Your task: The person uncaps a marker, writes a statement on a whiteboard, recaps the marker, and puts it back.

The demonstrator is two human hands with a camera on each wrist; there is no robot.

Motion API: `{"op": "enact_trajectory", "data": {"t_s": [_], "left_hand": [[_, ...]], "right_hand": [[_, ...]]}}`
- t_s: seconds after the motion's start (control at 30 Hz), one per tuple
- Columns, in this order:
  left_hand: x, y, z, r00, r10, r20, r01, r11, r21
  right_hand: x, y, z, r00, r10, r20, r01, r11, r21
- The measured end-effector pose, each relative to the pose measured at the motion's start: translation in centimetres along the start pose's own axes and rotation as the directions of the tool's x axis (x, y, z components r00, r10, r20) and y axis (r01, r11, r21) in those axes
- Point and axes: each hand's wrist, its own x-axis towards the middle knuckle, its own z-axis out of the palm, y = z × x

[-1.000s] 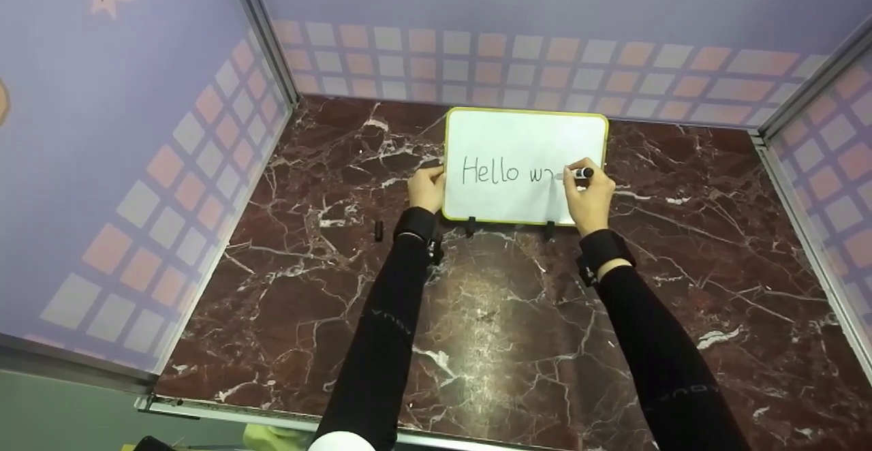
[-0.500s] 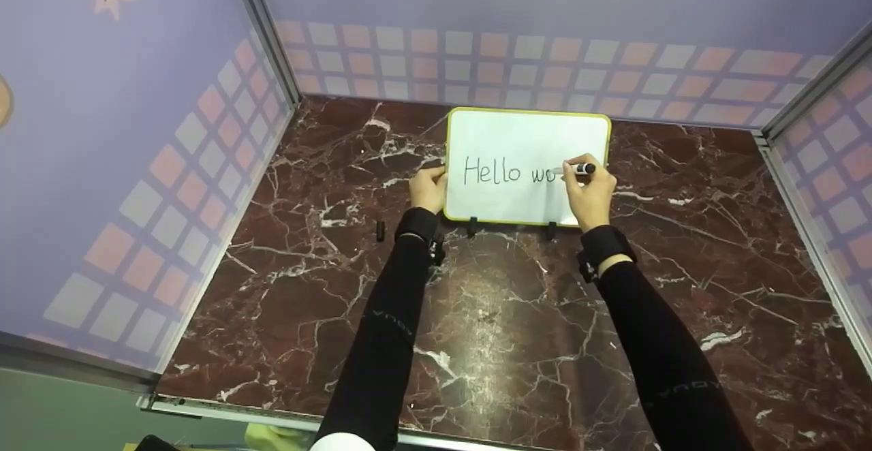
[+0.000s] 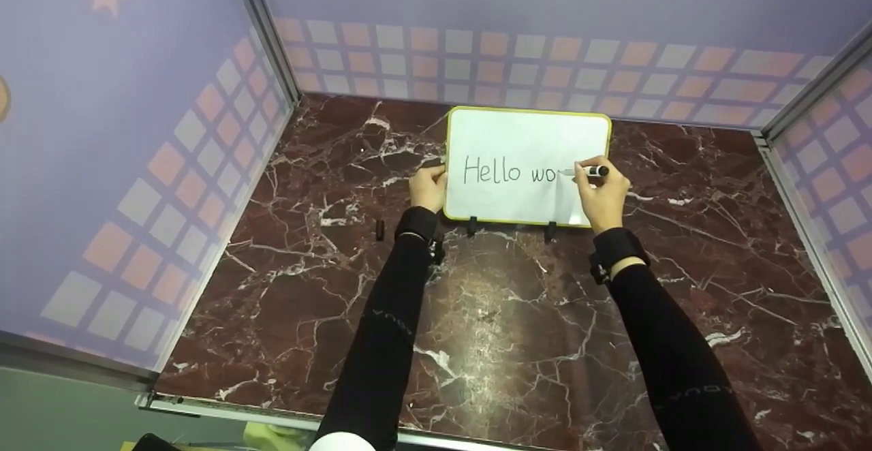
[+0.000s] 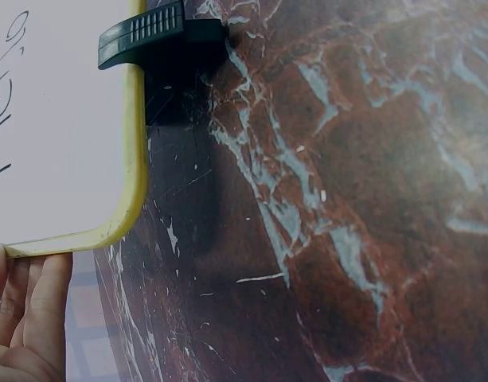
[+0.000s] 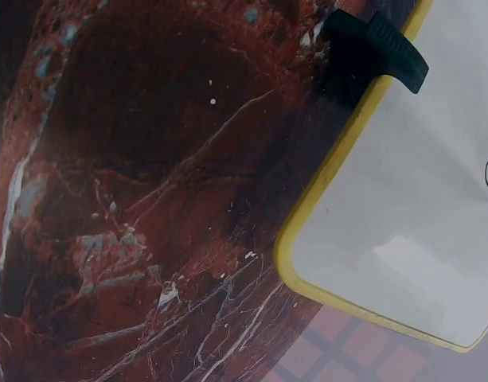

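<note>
A whiteboard with a yellow frame stands near the back wall, propped in two black feet. Black handwriting on it reads "Hello wo". My left hand grips the board's left edge; in the left wrist view its fingers lie behind the yellow rim with the thumb at the front. In my right hand a marker is pinched, its tip at the board just right of the "o". The right wrist view shows the board's lower right corner and one black foot, with the hand outside the picture.
A small black marker cap stands on the red marbled table, left of the left wrist. Purple walls with pink and white squares enclose the table at the back and sides. Below the front edge a yellow-green object shows partly.
The "o" after the "w" has been closed from a partial stroke. My right hand with the marker has shifted slightly right. The left hand keeps its place on the board's edge.
</note>
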Motion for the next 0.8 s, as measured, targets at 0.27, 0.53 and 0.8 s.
{"op": "enact_trajectory", "data": {"t_s": [0.27, 0.53, 0.8], "left_hand": [[0.06, 0.00, 0.12, 1.000, 0.001, 0.000, -0.001, 1.000, -0.005], [0.12, -0.17, 0.12, 1.000, -0.012, 0.001, 0.012, 1.000, -0.010], [-0.02, 0.15, 0.12, 1.000, -0.010, 0.001, 0.010, 1.000, 0.000]], "right_hand": [[-0.06, 0.02, -0.16, 0.999, 0.028, 0.026, -0.027, 0.999, -0.036], [-0.45, 0.07, -0.62, 0.998, 0.035, 0.057, -0.031, 0.997, -0.071], [-0.20, -0.13, -0.71, 0.998, 0.026, 0.052, -0.021, 0.996, -0.087]]}}
